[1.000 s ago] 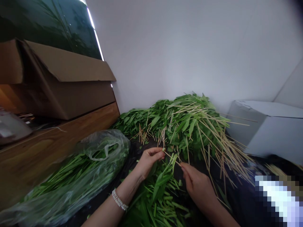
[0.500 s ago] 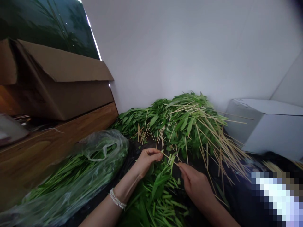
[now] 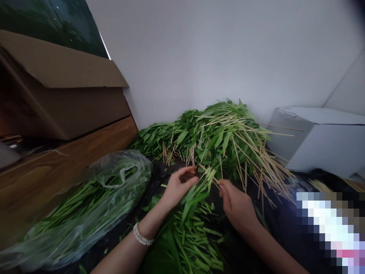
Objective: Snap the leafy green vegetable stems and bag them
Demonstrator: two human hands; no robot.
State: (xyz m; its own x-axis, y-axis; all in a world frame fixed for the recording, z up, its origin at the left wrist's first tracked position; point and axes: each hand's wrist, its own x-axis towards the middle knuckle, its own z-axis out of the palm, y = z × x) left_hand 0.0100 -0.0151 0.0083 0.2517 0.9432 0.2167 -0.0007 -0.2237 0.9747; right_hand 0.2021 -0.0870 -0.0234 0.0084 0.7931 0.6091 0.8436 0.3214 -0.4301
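My right hand pinches a thin wooden skewer between thumb and fingers. The skewer runs up to the left, and a few pale green stems of a leafy vegetable sit along it. Just left of these stems is my left hand, its thumb and fingers parted with nothing visible between them; a beaded bracelet circles that wrist. Below both hands lies a heap of cut leafy greens, stem ends pointing right. Beyond them rises a large pile of greens with many skewers poking out.
At left, a clear plastic bag of long greens lies beside a wooden surface bearing an open cardboard box. A white box stands at right, against a pale wall. Black sheeting lies underneath.
My left fingers have come off the skewer's tip and spread. The stems now sit on the skewer nearer my right hand, which still holds it. The view has shifted slightly.
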